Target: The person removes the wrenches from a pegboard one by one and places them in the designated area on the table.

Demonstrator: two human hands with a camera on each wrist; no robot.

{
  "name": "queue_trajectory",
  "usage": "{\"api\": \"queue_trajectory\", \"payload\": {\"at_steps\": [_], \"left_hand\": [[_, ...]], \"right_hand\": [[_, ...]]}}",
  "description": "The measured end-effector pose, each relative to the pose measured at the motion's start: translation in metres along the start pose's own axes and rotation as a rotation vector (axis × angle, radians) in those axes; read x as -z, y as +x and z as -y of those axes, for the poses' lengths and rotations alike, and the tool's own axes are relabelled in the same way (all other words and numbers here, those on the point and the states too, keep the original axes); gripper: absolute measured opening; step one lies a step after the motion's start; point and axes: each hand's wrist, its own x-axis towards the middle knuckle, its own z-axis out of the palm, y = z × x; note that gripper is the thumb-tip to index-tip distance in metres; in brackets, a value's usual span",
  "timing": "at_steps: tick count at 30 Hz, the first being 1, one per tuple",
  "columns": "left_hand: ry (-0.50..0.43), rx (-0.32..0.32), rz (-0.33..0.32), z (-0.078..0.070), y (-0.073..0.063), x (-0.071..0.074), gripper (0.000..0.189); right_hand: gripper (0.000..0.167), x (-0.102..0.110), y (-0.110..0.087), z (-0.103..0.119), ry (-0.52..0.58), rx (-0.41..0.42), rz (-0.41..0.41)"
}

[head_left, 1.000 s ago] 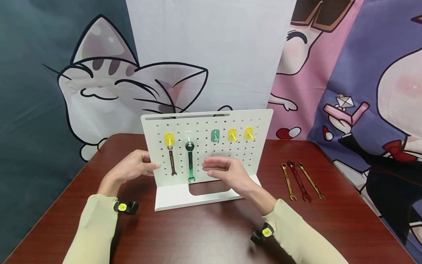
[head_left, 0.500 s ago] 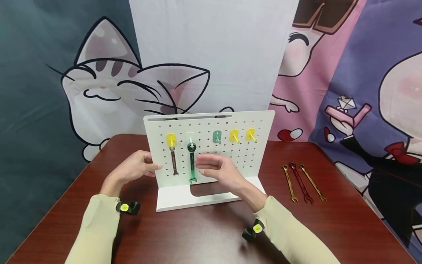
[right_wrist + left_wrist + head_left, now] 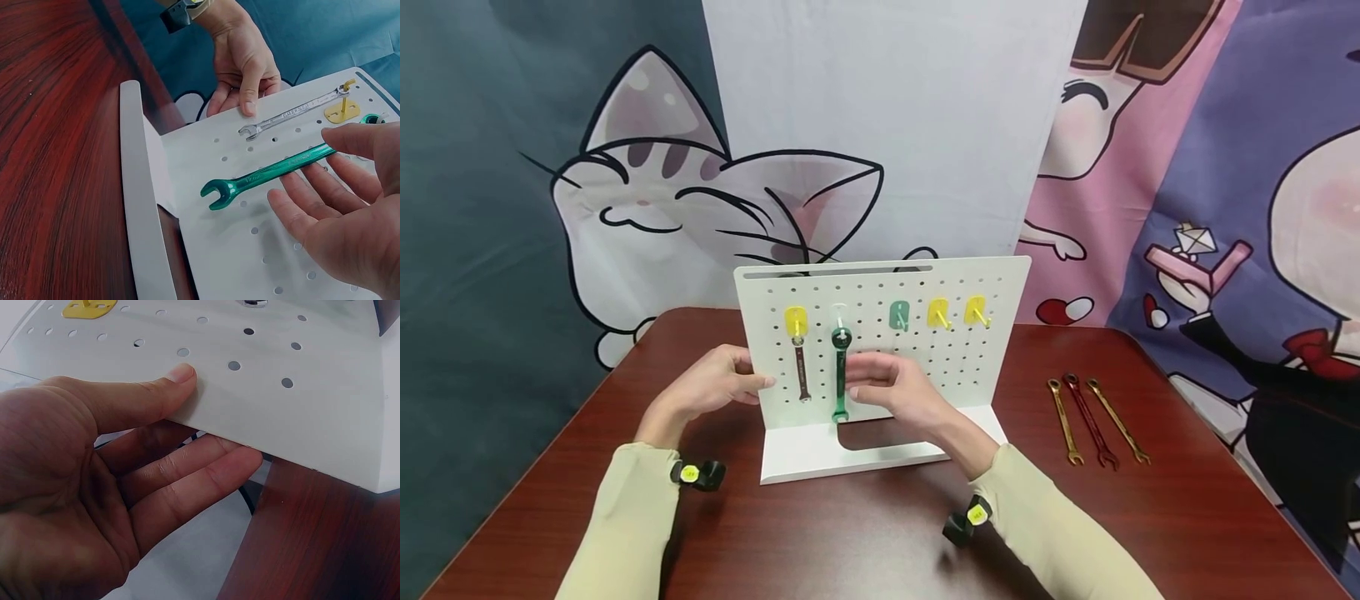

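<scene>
A white pegboard stand [image 3: 925, 275] stands on the table. My left hand [image 3: 711, 383] holds its left edge, thumb on the front face and fingers [image 3: 206, 475] behind. A silver wrench [image 3: 294, 112] hangs from the leftmost yellow hook [image 3: 796, 321]. Beside it, a green combination wrench [image 3: 262, 172] hangs from a clear hook [image 3: 839, 317]. My right hand [image 3: 895, 387] is at the green wrench's right side, its fingers loosely extended. In the right wrist view, the thumb [image 3: 340, 137] overlaps the shaft and the fingertips reach its lower edge.
Right of the wrenches, the board carries a green hook [image 3: 898, 315] and two yellow hooks [image 3: 938, 312]. On the table [image 3: 850, 542] to the right lie two gold wrenches [image 3: 1065, 421] with a red wrench [image 3: 1091, 421] between them. A printed cloth hangs behind.
My right hand has moved left, up to the green wrench. My left hand keeps its hold on the board's edge. The whole head view has shifted slightly.
</scene>
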Motion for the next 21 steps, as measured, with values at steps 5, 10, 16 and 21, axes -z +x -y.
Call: {"api": "queue_trajectory", "payload": {"at_steps": [5, 10, 16, 21], "left_hand": [[-0.007, 0.008, -0.001, 0.000, 0.000, -0.001, 0.031], [-0.003, 0.013, 0.008, -0.001, -0.001, 0.000, 0.032], [-0.006, 0.011, 0.016, -0.003, -0.001, 0.000, 0.032], [-0.012, 0.011, 0.020, -0.002, -0.002, 0.000, 0.032]], "right_hand": [[0.046, -0.002, 0.000, -0.002, 0.037, -0.019, 0.002], [0.042, -0.005, -0.002, -0.004, 0.082, -0.018, 0.007], [0.039, -0.012, -0.007, -0.001, 0.088, -0.038, -0.034], [0.038, -0.017, -0.011, 0.001, 0.099, -0.067, -0.073]]}}
